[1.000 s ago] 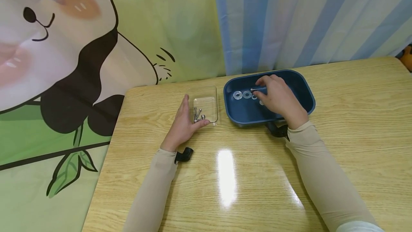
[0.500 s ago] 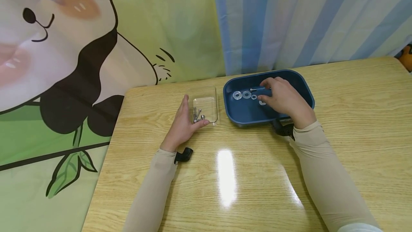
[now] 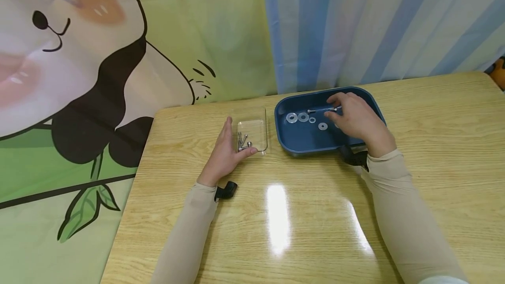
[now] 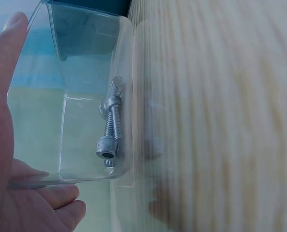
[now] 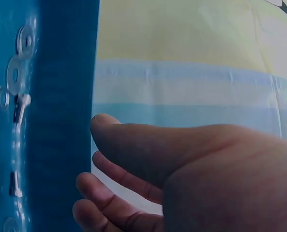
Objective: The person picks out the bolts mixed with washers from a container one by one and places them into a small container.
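My left hand (image 3: 222, 154) holds a small clear plastic box (image 3: 258, 128) by its near left corner, thumb along the front. Several socket-head screws (image 4: 106, 146) lie in a cluster in that box. Over the dark blue tray (image 3: 304, 143), my right hand (image 3: 360, 122) hovers with thumb and fingers apart and loosely bent, nothing between them in the right wrist view. Below it, two screws (image 5: 21, 107) lie apart on the tray floor. Several flat washers (image 3: 292, 118) of different sizes lie beside them; the hand hides the tray's right part.
Both containers stand near the back edge of the wooden table (image 3: 315, 222), with a narrow gap between them. A patterned curtain (image 3: 232, 34) hangs just behind. A black wrist device (image 3: 226, 190) sits on the left wrist, another at the right.
My right hand has drawn back to the right within the tray, away from the left screw, uncovering a washer and a second screw. My left hand stays on the clear box.
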A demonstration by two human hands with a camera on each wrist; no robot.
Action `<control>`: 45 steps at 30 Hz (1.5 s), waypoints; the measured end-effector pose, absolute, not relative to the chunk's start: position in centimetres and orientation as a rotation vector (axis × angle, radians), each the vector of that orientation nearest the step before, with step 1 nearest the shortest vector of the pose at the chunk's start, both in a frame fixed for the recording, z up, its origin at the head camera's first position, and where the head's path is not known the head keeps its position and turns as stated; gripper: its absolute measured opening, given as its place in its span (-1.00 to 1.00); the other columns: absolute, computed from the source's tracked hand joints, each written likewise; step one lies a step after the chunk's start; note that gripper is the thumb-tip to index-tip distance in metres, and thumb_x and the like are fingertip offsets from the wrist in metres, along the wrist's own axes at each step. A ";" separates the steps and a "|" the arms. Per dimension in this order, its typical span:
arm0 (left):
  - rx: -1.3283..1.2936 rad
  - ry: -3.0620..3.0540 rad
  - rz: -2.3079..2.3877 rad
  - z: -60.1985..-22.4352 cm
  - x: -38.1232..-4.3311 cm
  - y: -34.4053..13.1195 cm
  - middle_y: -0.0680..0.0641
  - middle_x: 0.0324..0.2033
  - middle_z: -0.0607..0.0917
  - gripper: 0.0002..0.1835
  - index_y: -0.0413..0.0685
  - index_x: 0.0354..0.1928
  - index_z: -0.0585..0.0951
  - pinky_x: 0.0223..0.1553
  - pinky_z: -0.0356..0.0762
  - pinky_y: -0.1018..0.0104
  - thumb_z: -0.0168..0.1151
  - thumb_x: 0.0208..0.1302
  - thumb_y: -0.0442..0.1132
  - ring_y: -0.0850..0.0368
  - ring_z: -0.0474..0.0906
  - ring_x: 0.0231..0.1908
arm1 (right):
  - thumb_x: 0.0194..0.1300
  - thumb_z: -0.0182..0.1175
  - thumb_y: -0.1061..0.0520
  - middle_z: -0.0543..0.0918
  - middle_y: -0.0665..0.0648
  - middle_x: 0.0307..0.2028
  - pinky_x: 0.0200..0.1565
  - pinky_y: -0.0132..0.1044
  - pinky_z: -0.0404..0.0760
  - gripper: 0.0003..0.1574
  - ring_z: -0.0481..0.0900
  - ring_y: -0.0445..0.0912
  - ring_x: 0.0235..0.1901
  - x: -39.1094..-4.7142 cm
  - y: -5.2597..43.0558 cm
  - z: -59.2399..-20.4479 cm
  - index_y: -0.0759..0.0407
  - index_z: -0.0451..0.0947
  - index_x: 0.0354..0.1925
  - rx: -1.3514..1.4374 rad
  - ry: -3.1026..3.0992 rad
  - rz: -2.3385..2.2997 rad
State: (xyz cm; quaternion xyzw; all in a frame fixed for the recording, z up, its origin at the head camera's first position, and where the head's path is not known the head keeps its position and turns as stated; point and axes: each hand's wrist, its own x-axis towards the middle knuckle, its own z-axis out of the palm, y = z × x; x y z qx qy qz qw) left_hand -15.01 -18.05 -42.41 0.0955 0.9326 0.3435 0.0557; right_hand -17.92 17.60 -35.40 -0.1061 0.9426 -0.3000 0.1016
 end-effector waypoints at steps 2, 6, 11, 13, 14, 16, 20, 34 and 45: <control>0.294 2.835 1.043 -42.4 -15.0 -18.0 -0.23 0.59 -0.21 0.31 -0.12 0.60 -0.32 0.48 -0.10 -0.11 0.38 0.20 0.27 -0.13 -0.25 0.55 | 0.52 0.11 0.10 0.43 0.47 0.20 0.11 0.22 0.41 -0.41 0.39 0.32 0.16 -18.1 18.0 -35.2 0.40 0.32 0.34 -0.318 2.791 -0.869; 0.302 2.841 1.051 -42.4 -15.1 -18.0 -0.24 0.58 -0.20 0.31 -0.12 0.60 -0.32 0.48 -0.10 -0.11 0.39 0.20 0.25 -0.12 -0.25 0.55 | 0.51 0.12 0.10 0.47 0.51 0.15 0.09 0.25 0.41 -0.42 0.42 0.35 0.10 -18.7 18.3 -34.7 0.43 0.34 0.32 -0.340 2.823 -0.826; 0.297 2.837 1.055 -42.3 -15.0 -18.1 -0.23 0.59 -0.21 0.32 -0.13 0.60 -0.32 0.48 -0.10 -0.12 0.39 0.19 0.26 -0.13 -0.25 0.55 | 0.51 0.12 0.10 0.52 0.51 0.08 0.04 0.25 0.44 -0.45 0.49 0.34 0.01 -20.0 18.5 -34.1 0.45 0.39 0.28 -0.346 2.853 -0.793; 0.291 2.833 1.049 -42.3 -15.0 -18.1 -0.21 0.59 -0.22 0.32 -0.11 0.60 -0.32 0.48 -0.10 -0.12 0.39 0.19 0.28 -0.12 -0.25 0.55 | 0.51 0.11 0.11 0.51 0.51 0.07 0.03 0.24 0.44 -0.46 0.50 0.34 -0.01 -20.4 18.7 -34.0 0.45 0.39 0.27 -0.341 2.845 -0.777; 0.287 2.828 1.048 -42.3 -15.0 -18.0 -0.19 0.59 -0.22 0.32 -0.10 0.60 -0.33 0.48 -0.10 -0.11 0.38 0.19 0.28 -0.11 -0.26 0.55 | 0.52 0.10 0.11 0.51 0.51 0.08 0.02 0.24 0.44 -0.47 0.50 0.33 -0.02 -20.5 18.8 -34.0 0.45 0.39 0.27 -0.338 2.837 -0.774; 0.281 2.826 1.046 -42.3 -15.0 -18.0 -0.19 0.59 -0.22 0.33 -0.09 0.60 -0.33 0.49 -0.09 -0.10 0.37 0.18 0.30 -0.11 -0.25 0.55 | 0.52 0.09 0.12 0.50 0.51 0.08 0.01 0.23 0.44 -0.48 0.50 0.33 -0.03 -20.7 19.0 -34.1 0.45 0.38 0.27 -0.338 2.823 -0.765; 0.285 2.825 1.050 -42.3 -15.0 -18.0 -0.18 0.59 -0.23 0.33 -0.09 0.60 -0.33 0.49 -0.09 -0.09 0.37 0.17 0.31 -0.10 -0.25 0.55 | 0.51 0.09 0.14 0.52 0.51 0.05 0.01 0.22 0.45 -0.48 0.52 0.32 -0.04 -21.1 19.1 -34.4 0.48 0.39 0.25 -0.370 2.807 -0.742; 0.283 2.824 1.041 -42.3 -15.1 -18.1 -0.16 0.59 -0.24 0.32 -0.09 0.60 -0.34 0.49 -0.09 -0.08 0.36 0.19 0.31 -0.09 -0.26 0.56 | 0.46 0.16 0.14 0.57 0.51 0.07 0.10 0.21 0.46 -0.48 0.53 0.33 0.03 -22.8 19.0 -35.3 0.53 0.45 0.18 -0.433 2.725 -0.512; 0.280 2.822 1.032 -42.3 -15.1 -18.1 -0.16 0.59 -0.24 0.33 -0.06 0.60 -0.34 0.49 -0.08 -0.07 0.34 0.16 0.35 -0.09 -0.26 0.56 | 0.48 0.14 0.14 0.50 0.55 0.17 0.17 0.24 0.43 -0.45 0.45 0.40 0.16 -23.7 18.8 -36.0 0.55 0.43 0.22 -0.411 2.662 -0.341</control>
